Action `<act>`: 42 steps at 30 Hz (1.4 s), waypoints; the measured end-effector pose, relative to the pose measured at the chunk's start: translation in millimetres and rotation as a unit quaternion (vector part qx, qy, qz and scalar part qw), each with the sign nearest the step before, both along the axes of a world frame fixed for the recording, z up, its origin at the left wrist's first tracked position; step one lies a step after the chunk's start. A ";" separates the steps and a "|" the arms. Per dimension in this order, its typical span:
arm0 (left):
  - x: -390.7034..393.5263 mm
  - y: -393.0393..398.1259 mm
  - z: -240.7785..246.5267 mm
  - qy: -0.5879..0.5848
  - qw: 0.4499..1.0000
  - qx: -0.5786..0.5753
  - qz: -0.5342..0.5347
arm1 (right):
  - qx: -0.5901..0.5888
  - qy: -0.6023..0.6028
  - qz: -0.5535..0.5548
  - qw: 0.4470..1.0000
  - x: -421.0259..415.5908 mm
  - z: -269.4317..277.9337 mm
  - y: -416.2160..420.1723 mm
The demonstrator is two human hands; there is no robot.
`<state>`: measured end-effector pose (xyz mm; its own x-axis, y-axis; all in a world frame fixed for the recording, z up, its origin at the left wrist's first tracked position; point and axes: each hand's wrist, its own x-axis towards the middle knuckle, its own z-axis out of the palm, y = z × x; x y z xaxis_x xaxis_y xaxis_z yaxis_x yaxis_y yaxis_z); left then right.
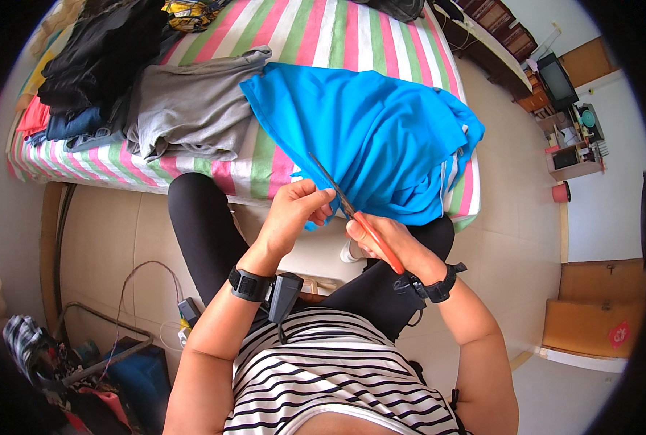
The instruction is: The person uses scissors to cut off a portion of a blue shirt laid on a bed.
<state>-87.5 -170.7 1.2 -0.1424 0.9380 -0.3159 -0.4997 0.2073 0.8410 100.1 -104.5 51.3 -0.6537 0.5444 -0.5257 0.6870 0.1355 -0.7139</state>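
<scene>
A blue garment (350,122) with white stripes along its right side lies spread and wrinkled over the bed's near edge. My left hand (295,212) is closed at its lower left edge, thumb pressed to the curled fingers, with blue cloth showing above and below them. Part of that grip is hidden. In my right hand (382,234) is a pair of scissors (374,236) with orange handles and dark blades. The blades point up and left across the garment, passing close by my left thumb; they look nearly closed.
Left of the garment, grey folded clothing (192,103) and a pile of dark clothes (102,54) rest on the striped bedsheet (265,147). A metal frame (110,361) and a cable (132,272) are on the floor at lower left. Shelves (567,155) stand far right.
</scene>
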 end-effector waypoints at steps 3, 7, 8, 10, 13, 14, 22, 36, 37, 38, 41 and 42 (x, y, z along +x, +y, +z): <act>-2.2 -1.4 -2.0 0.003 1.000 -0.003 -0.009 | -0.084 0.032 -0.044 0.995 -1.6 6.1 -3.3; -6.1 -0.9 5.9 0.004 1.000 -0.029 0.004 | -0.127 0.080 -0.077 0.986 3.9 -3.8 -6.1; -8.8 0.4 7.1 0.001 0.999 -0.040 0.014 | -0.115 0.081 -0.071 0.987 5.2 -4.8 -6.3; -13.3 4.6 0.9 -0.006 0.999 -0.011 0.043 | -0.094 0.082 -0.057 0.991 6.0 -5.3 -6.3; -13.2 4.7 -2.9 0.000 1.000 0.006 0.031 | -0.063 0.019 -0.021 0.998 5.9 0.0 -2.8; -12.5 3.6 -4.1 0.002 1.000 0.010 0.023 | -0.045 0.006 -0.009 0.999 3.9 -0.2 -1.1; -5.2 -3.3 -3.8 0.004 1.000 -0.005 0.012 | -0.022 -0.011 0.016 1.000 -7.8 -4.1 5.3; -19.3 -0.2 -12.7 0.010 0.998 0.007 0.062 | -0.021 -0.018 0.017 0.999 -8.6 -10.4 6.1; -17.6 -1.8 -12.5 0.015 0.999 0.009 0.050 | -0.018 -0.023 0.027 0.999 -11.8 -8.6 7.8; -15.4 -3.0 -10.7 0.016 0.999 0.007 0.043 | -0.012 -0.029 0.034 0.999 -14.2 -7.2 9.5; -13.4 -4.2 -11.3 0.013 0.999 0.008 0.049 | 0.001 -0.033 0.049 0.998 -20.3 -3.5 11.3; -13.9 -4.9 -11.5 0.013 0.999 0.009 0.049 | 0.004 -0.024 0.047 0.999 -21.4 -2.2 11.0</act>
